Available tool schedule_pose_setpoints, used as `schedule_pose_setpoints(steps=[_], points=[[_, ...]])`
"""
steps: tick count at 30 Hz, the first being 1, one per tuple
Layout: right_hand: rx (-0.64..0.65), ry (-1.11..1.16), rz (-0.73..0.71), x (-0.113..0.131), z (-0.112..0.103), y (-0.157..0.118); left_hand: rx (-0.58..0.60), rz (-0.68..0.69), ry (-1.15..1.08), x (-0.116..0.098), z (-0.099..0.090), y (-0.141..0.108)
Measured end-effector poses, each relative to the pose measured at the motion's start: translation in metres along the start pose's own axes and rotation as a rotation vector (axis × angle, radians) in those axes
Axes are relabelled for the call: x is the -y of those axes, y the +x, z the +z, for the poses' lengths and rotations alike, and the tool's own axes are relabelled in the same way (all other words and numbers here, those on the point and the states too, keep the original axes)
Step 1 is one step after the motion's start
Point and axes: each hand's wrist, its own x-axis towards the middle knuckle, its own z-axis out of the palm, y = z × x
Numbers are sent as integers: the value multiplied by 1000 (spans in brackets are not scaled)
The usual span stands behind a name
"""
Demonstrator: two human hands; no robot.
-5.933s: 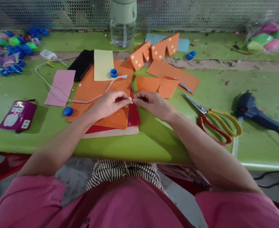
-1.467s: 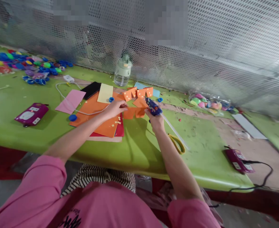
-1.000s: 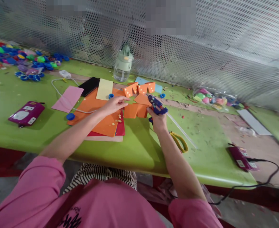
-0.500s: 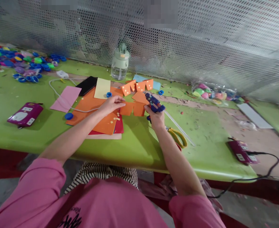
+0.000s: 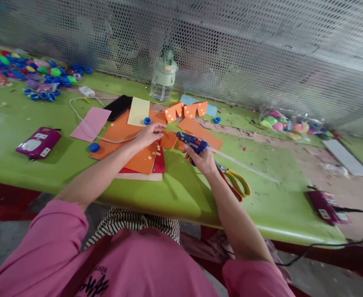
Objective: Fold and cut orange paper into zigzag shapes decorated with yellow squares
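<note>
My right hand [image 5: 201,159] is wrapped round a dark blue hot glue gun [image 5: 189,140], its nozzle pointing left and a long clear glue stick [image 5: 243,165] trailing from its back. My left hand [image 5: 150,135] pinches the left end of a cut orange paper piece [image 5: 169,140], and the nozzle is close to that piece. The gun partly covers its right portion. Orange sheets [image 5: 138,159] lie under my left wrist, with small cream paper bits [image 5: 156,152] on them. Behind stand folded orange pieces with pale squares [image 5: 186,110].
Yellow-and-red-handled scissors [image 5: 238,183] lie right of my right forearm. A water bottle [image 5: 163,78] stands at the back by the perforated metal panel. Also on the table are a black phone [image 5: 119,108], a purple device [image 5: 39,143], and colourful caps [image 5: 42,76] at far left.
The glue gun has swung from pointing up and left to nearly level, its nozzle now at the orange piece. My right hand no longer touches that piece. The view has shifted slightly.
</note>
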Motion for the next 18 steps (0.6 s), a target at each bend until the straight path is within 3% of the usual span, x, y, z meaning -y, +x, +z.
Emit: schedule_pose_setpoints(steps=[5,11,18], points=[[-61,-39,11,-2,3,-1,-25,14,-1,0,2,0],[-238,19,9,-3,6,4,-53,30,-36,-7,8,-5],[-331,103,4,-1,14,6,45,69,-121,-16,27,-21]])
